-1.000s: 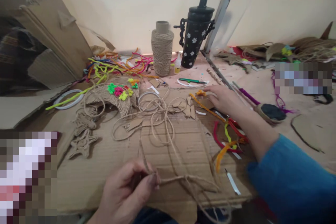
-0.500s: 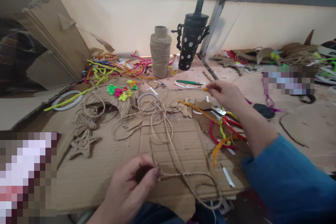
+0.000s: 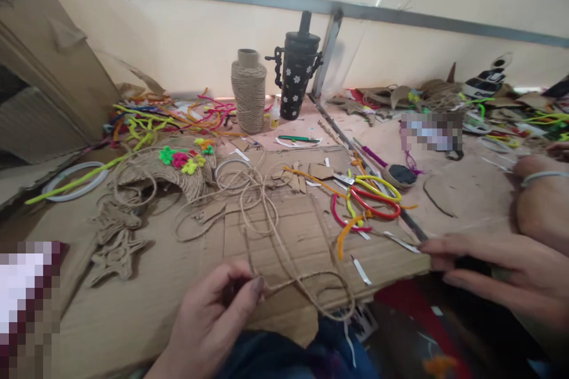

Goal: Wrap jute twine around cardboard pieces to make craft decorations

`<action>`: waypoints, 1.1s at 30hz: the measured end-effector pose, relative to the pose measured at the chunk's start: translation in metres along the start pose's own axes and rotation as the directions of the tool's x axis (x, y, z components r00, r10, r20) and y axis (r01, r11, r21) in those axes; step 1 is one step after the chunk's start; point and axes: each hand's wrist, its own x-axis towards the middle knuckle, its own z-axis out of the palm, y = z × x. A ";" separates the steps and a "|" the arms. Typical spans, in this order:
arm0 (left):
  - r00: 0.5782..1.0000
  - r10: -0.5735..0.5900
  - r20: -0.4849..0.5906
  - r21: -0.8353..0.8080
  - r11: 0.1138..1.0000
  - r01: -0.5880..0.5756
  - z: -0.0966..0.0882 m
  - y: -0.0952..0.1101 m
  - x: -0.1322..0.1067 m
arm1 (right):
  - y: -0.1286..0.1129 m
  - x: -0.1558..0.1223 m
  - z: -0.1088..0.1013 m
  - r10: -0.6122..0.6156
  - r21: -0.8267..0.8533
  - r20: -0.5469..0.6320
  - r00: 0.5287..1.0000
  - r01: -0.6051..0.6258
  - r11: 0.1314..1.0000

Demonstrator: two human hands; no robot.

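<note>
My left hand (image 3: 222, 308) is closed in a pinch on the jute twine (image 3: 288, 281) at the front of the cardboard. A short end stands up above my fingers. From the pinch the twine runs right into a loose loop and back to tangled coils. My right hand (image 3: 493, 269) is at the board's right front corner, fingers stretched and apart from the thumb, with nothing visible in it. Near it lie scissors with red and yellow handles (image 3: 377, 195), a white strip (image 3: 402, 241) and orange pipe cleaner (image 3: 349, 234). A blurred orange bit (image 3: 440, 365) shows low, below the table edge.
A twine spool (image 3: 249, 95), small glue bottle (image 3: 274, 113) and black flowered tumbler (image 3: 297, 74) stand at the back. Twine stars (image 3: 118, 257) and a flower-decorated twine piece (image 3: 191, 180) lie left. Another person's arm (image 3: 542, 207) is at the right edge.
My right hand has moved from above the scissors down and right, and the orange bit is no longer in its fingers. My left hand still pinches the twine. The view has turned right.
</note>
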 end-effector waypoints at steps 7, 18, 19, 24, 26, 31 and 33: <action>0.989 -0.054 -0.137 0.028 0.998 0.059 0.008 0.009 0.005 | -0.103 0.082 0.069 -0.407 0.345 0.091 0.909 0.355 0.869; 0.981 0.065 -0.183 0.025 0.998 -0.061 0.005 0.005 0.012 | -0.148 0.114 0.131 -0.419 0.614 0.113 0.901 0.268 0.742; 0.977 0.056 -0.204 0.020 0.998 -0.053 0.007 0.006 0.012 | -0.146 0.119 0.126 -0.397 0.627 0.104 0.912 0.250 0.738; 0.962 0.015 -0.273 0.021 1.000 -0.010 0.009 0.007 0.010 | -0.117 0.171 0.050 -0.034 0.668 -0.329 0.944 0.258 0.698; 0.964 0.008 -0.267 0.030 1.000 0.000 0.009 0.006 0.010 | -0.106 0.187 0.016 0.132 0.650 -0.609 0.782 0.397 0.648; 0.965 0.006 -0.262 0.069 0.998 0.013 0.006 0.001 0.012 | -0.112 0.175 0.021 -0.142 0.519 -0.618 0.774 0.536 0.666; 0.951 -0.004 -0.310 0.009 1.000 0.007 0.003 -0.003 0.012 | -0.122 0.159 0.054 -0.414 0.484 -0.282 0.866 0.501 0.718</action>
